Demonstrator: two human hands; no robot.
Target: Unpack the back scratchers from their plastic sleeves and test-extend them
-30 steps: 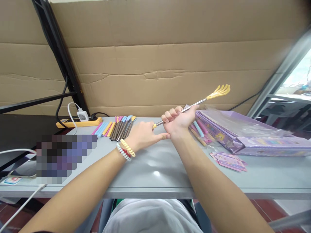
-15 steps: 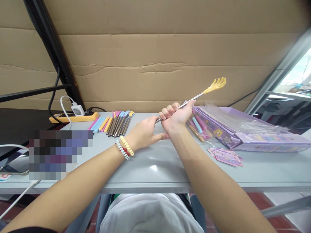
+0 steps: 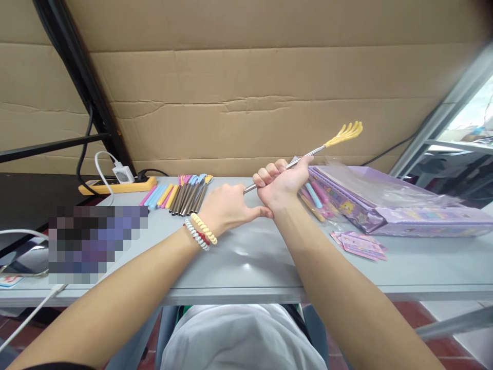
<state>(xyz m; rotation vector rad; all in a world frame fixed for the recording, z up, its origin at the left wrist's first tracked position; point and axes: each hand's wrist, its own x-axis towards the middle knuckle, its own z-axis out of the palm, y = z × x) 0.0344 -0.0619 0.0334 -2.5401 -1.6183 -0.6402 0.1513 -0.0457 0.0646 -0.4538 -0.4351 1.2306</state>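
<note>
A telescopic back scratcher with a yellow hand-shaped head and a thin metal rod slants up to the right above the table. My right hand wraps its fingers round the rod, palm turned up, thumb along it. At the rod's lower end, my left hand closes on it; its thumb stretches out against my right wrist, and its other fingers are mostly hidden behind the hand. Left of my left hand lie several back scratchers in a row, with pink, blue and yellow heads and dark rods.
Coloured tubes lie beside the row. A yellow power strip with a white charger stands behind them. At right are a purple box, wrapped items in clear plastic and pink cards. Cardboard backs the table.
My right hand and the back scratcher have shifted slightly to the right. My left hand has turned a little, its thumb still at my right wrist.
</note>
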